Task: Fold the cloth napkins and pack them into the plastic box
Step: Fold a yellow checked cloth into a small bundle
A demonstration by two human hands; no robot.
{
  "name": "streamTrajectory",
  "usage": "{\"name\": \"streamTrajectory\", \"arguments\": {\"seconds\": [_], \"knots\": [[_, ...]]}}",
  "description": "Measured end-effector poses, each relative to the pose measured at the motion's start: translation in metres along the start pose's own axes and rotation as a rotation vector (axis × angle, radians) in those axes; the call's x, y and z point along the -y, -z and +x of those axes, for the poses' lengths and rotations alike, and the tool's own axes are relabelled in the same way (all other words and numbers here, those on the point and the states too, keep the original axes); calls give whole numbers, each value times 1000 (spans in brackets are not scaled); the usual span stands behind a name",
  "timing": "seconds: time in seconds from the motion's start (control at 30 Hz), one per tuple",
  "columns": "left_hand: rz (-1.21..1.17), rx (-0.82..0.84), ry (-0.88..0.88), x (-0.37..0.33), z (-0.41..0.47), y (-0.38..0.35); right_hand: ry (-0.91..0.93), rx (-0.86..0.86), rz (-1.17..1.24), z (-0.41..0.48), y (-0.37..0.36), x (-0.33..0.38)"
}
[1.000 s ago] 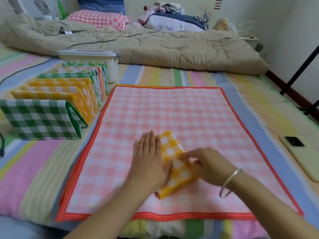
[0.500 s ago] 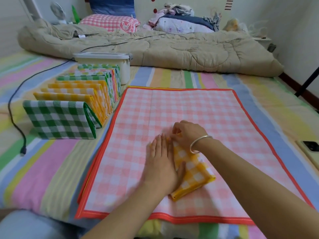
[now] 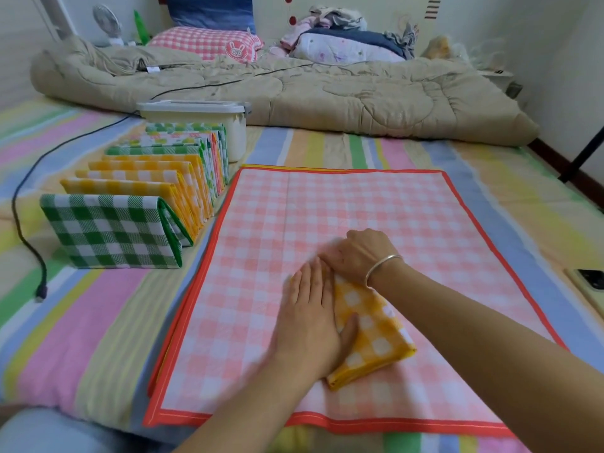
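Head view. A yellow-and-white checked cloth napkin [image 3: 372,338], folded to a narrow block, lies on a pink-and-white checked cloth with a red border [image 3: 359,197] spread over the striped bed sheet [image 3: 81,322].

Hands: the left hand [image 3: 310,318] is flat, fingers straight, palm pressing the napkin's left long edge. The right hand [image 3: 356,256] sits at the napkin's far end with fingers bent down onto it. That end is blurred and hidden under the knuckles, so I cannot tell whether it pinches the cloth or only presses it.

To the left, a row of folded checked napkins [image 3: 111,230] stands on edge. Beyond it is the white plastic box [image 3: 237,138], its lid on.

Step in hand (judgement): setting the last fold and flattening the crease.

To do it well:
- keep the left palm down as an anchor so the layers do not slide;
- square the far corners before pressing, then stroke along the fold;
- match the block to those in the row, so it should fit the box alike.

Risk: lifting both hands at once may let the fold spring open.
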State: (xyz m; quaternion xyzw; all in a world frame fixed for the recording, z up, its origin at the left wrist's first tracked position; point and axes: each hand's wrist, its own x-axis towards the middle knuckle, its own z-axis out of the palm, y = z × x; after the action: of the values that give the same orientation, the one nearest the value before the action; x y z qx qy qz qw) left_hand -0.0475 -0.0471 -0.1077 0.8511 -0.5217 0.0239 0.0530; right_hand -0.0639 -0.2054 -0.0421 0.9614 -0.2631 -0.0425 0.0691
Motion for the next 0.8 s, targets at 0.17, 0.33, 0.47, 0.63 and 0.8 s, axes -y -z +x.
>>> {"name": "streamTrajectory", "arguments": {"seconds": [0.17,0.33,0.47,0.63,0.8], "knots": [[-13,51,5,1,-1,4,-393,-93,441,-17,-11,3],[7,59,35,0,-1,8,-458,-29,317,-55,-13,1],[-68,92,37,2,-1,17,-376,-154,350,-71,-19,13],[-611,-34,155,29,8,47,-182,-276,438,-72,-3,14],[-710,-204,213,63,16,78,132,-472,387,-68,31,38]]}}
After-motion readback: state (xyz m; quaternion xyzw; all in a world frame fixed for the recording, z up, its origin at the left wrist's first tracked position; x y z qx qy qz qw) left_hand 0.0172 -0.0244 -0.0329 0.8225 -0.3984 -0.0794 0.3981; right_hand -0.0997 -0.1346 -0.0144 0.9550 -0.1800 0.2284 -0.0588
